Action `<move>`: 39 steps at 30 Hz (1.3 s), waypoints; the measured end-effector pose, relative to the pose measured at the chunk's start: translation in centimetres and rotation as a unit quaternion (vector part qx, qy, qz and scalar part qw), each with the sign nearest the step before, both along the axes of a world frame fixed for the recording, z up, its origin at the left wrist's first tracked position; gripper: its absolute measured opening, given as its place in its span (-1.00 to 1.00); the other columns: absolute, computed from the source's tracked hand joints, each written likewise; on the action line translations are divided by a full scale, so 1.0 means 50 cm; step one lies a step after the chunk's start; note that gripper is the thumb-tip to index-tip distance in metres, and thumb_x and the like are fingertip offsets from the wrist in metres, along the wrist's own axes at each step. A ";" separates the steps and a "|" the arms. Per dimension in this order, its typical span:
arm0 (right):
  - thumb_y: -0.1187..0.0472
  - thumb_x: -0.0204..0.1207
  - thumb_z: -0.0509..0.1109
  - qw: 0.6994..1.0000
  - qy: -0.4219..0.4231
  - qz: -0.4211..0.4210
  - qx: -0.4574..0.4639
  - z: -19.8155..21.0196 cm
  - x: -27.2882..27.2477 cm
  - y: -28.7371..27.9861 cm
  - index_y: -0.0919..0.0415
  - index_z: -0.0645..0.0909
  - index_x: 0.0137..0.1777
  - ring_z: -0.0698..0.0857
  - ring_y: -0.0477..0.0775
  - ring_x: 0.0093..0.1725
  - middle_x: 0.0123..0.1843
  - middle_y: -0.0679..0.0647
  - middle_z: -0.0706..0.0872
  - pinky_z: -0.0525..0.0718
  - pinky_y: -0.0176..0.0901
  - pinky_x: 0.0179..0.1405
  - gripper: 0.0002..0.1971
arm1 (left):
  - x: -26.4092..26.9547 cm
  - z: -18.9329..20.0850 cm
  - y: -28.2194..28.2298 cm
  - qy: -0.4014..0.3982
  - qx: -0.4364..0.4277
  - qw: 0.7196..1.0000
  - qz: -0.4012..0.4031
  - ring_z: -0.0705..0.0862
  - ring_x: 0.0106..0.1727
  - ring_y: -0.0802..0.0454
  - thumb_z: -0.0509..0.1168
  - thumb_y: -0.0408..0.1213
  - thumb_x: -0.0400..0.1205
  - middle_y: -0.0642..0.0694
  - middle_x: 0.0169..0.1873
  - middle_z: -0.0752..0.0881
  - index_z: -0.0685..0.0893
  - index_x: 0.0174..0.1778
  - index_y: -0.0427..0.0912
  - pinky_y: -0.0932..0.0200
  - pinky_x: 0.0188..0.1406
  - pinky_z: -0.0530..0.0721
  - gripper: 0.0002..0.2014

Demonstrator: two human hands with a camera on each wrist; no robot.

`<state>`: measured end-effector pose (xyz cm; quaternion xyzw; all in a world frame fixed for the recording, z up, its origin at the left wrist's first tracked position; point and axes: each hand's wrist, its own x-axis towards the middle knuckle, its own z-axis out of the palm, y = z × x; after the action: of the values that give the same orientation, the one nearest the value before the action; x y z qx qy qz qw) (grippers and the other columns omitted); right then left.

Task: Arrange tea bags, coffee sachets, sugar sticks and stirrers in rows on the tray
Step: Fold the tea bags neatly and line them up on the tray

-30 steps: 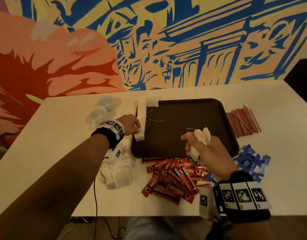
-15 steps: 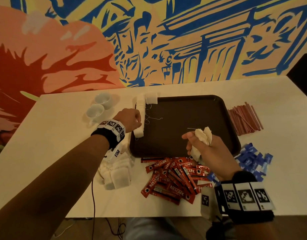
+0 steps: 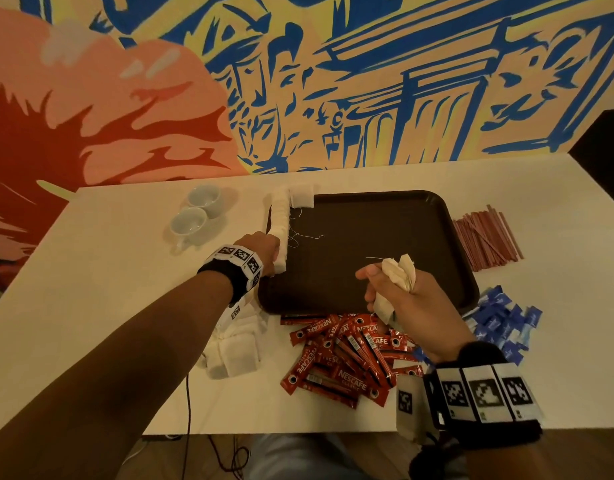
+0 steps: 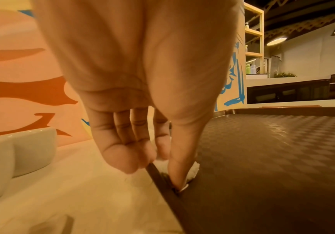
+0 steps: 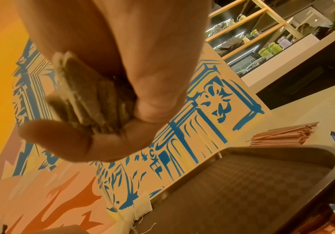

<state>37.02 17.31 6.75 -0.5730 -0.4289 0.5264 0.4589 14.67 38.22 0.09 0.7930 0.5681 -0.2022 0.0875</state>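
Observation:
A dark brown tray [image 3: 367,258] lies mid-table. Tea bags [image 3: 280,216] stand in a row along its left rim, with one more at the far left corner [image 3: 302,199]. At the row's near end my left hand [image 3: 264,252] pinches a white tea bag [image 4: 193,170] between thumb and fingers against the tray rim [image 4: 162,182]. Over the tray's near part my right hand [image 3: 392,292] grips a bunch of tea bags [image 3: 399,271] [image 5: 86,107] in its fist. The tray's middle and right side [image 5: 243,190] are bare.
On the white table a heap of loose tea bags [image 3: 236,348] lies near the left, red coffee sachets [image 3: 347,355] sit in front of the tray, blue sugar sticks [image 3: 499,323] at near right, and stirrers [image 3: 485,240] right of the tray. Two white cups [image 3: 194,216] stand at far left.
Both hands stay almost where they were. The left remains at the near end of the tea bag row, and the right keeps its bunch.

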 end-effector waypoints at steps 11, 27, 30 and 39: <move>-0.11 0.63 0.37 0.997 0.052 0.014 -0.060 0.013 0.000 -0.010 0.33 0.69 0.01 0.82 0.16 -0.21 -0.15 0.19 0.78 0.65 -0.14 -0.57 -0.57 | -0.012 0.048 0.002 -0.049 0.022 0.998 0.025 0.72 0.09 -0.15 0.58 -0.12 0.48 -0.10 0.08 0.74 0.68 0.03 -0.03 -0.02 0.10 0.72 -0.71; 0.21 0.77 0.22 0.982 0.155 0.094 -0.057 0.017 -0.001 -0.034 0.33 0.66 0.34 0.79 0.22 0.04 0.17 0.30 0.80 0.80 -0.07 -0.28 -0.69 | 0.013 0.189 -0.317 -0.588 -0.009 0.799 0.127 0.74 -0.26 0.06 0.49 -0.12 0.61 0.03 -0.17 0.76 0.76 -0.02 0.03 0.08 -0.24 0.75 -0.92; 0.12 0.65 0.32 0.982 0.158 0.097 -0.041 0.024 -0.005 -0.042 0.32 0.62 0.34 0.82 0.21 0.04 0.13 0.26 0.83 0.82 -0.10 -0.29 -0.64 | 0.023 0.177 -0.359 -0.602 -0.043 0.791 0.096 0.76 -0.10 0.02 0.51 -0.11 0.60 0.03 -0.12 0.77 0.75 0.09 0.12 0.01 -0.09 0.76 -0.83; 0.04 0.63 0.45 0.995 0.083 0.060 0.009 0.026 0.002 -0.054 0.23 0.76 -0.03 0.70 0.19 -0.35 -0.18 0.24 0.80 0.68 -0.10 -0.42 -0.77 | 0.055 0.166 -0.407 -0.608 -0.078 0.786 0.083 0.78 0.01 0.06 0.55 0.03 0.52 0.19 -0.02 0.76 0.73 0.22 0.22 -0.23 0.14 0.77 -0.65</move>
<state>37.13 14.60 8.06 -0.4966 -0.4276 0.5951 0.4652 17.43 17.88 8.39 0.6920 0.4431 0.2862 0.4928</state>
